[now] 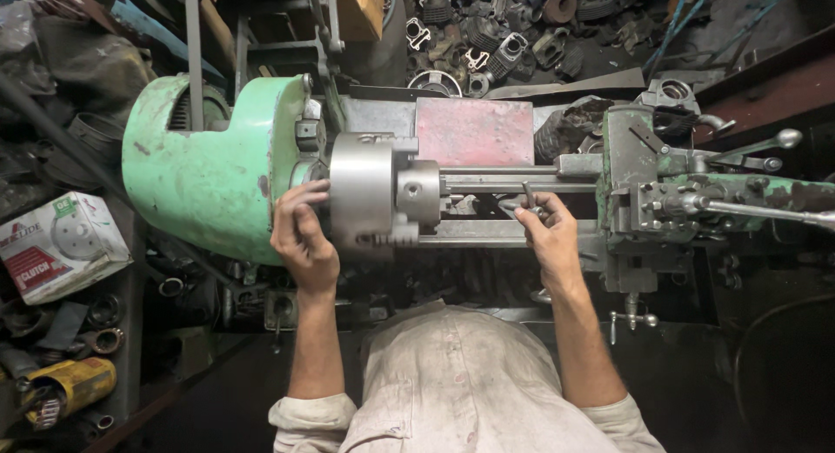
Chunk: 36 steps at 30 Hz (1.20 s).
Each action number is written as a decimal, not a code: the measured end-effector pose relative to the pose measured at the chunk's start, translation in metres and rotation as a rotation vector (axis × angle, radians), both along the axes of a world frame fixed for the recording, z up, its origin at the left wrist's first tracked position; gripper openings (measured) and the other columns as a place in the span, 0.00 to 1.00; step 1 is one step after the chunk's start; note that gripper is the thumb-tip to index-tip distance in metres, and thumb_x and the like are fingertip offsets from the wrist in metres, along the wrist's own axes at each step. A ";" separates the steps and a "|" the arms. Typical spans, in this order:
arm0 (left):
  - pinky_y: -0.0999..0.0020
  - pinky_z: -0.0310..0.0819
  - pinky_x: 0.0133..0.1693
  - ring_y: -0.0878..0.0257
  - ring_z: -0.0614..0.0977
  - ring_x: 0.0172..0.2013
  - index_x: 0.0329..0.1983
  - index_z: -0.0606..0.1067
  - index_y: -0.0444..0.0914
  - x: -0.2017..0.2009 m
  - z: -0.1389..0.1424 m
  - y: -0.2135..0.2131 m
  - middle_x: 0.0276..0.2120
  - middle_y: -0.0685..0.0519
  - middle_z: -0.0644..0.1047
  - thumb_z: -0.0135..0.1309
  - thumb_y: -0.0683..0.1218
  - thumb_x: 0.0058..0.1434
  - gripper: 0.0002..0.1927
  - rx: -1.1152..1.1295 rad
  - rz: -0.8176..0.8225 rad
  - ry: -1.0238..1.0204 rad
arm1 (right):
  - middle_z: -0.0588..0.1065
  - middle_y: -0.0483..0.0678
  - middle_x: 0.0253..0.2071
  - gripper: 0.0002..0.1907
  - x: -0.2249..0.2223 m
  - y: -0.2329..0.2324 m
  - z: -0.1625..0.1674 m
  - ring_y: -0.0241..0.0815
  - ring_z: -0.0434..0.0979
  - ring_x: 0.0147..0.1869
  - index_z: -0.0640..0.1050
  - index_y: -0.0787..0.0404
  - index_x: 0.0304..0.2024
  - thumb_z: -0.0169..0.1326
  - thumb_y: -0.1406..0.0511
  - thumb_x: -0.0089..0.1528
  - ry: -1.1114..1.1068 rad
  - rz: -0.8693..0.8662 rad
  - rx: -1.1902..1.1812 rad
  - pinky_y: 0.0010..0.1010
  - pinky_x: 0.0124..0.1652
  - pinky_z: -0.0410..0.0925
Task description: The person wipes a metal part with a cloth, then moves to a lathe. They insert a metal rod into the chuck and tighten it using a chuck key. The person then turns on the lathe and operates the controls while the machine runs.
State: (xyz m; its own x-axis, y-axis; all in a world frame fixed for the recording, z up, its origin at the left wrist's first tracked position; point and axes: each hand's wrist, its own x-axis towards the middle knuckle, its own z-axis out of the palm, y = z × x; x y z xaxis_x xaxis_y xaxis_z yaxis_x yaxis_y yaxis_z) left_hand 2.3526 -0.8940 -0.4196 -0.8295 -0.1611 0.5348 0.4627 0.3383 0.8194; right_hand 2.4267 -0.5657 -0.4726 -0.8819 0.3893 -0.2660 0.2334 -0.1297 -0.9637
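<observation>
Item: metal lathe, green headstock (209,157), seen from above; landmark is the three-jaw chuck (365,190).

- Chuck: grey steel, its axis running level left to right along the bed. A stepped round workpiece (424,192) sits at its right face.
- Left hand (303,236): laid against the chuck's left rear rim, between chuck and headstock, fingers curled over the edge and touching it. This is the nearer hand.
- Right hand (548,236): to the right of the chuck, apart from it, closed around a small dark key or handle (531,196) that stands upright above the bed ways (496,234).
- Carriage and tool post (648,188): farther right of the chuck, beyond the right hand.
- Hands are well apart, the chuck between them.
</observation>
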 end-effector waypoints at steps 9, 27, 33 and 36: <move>0.46 0.54 0.67 0.34 0.61 0.70 0.74 0.61 0.31 -0.036 -0.003 0.009 0.69 0.28 0.64 0.44 0.53 0.76 0.29 -0.399 -0.113 -0.368 | 0.66 0.34 0.25 0.08 0.004 0.001 -0.001 0.22 0.59 0.24 0.75 0.59 0.44 0.60 0.70 0.63 0.002 -0.015 -0.013 0.18 0.22 0.50; 0.53 0.72 0.55 0.49 0.76 0.53 0.60 0.58 0.35 -0.037 -0.011 0.010 0.52 0.39 0.69 0.57 0.49 0.71 0.25 -0.092 -0.210 -0.222 | 0.67 0.34 0.25 0.07 -0.001 0.004 0.023 0.22 0.59 0.24 0.75 0.58 0.44 0.58 0.70 0.64 0.003 0.014 0.076 0.19 0.22 0.50; 0.46 0.66 0.58 0.43 0.69 0.52 0.50 0.58 0.43 0.009 -0.077 -0.003 0.55 0.37 0.67 0.51 0.51 0.70 0.16 -0.429 -0.031 0.417 | 0.70 0.35 0.27 0.07 -0.013 0.002 0.026 0.22 0.60 0.25 0.76 0.58 0.44 0.59 0.69 0.64 0.023 0.032 0.135 0.18 0.24 0.51; 0.50 0.71 0.62 0.48 0.76 0.53 0.56 0.60 0.42 0.025 -0.099 -0.002 0.53 0.47 0.73 0.49 0.49 0.70 0.17 -0.306 -0.151 0.234 | 0.70 0.35 0.28 0.07 -0.017 0.002 0.027 0.22 0.59 0.25 0.76 0.58 0.44 0.60 0.69 0.64 0.016 0.036 0.162 0.18 0.24 0.51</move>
State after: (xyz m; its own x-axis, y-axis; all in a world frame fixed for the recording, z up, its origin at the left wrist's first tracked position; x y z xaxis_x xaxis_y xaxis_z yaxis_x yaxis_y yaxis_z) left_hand 2.3780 -0.8960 -0.5185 -0.6818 0.1487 0.7163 0.6877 0.4643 0.5582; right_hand 2.4099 -0.5641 -0.4458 -0.8996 0.3938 -0.1888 0.2201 0.0355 -0.9748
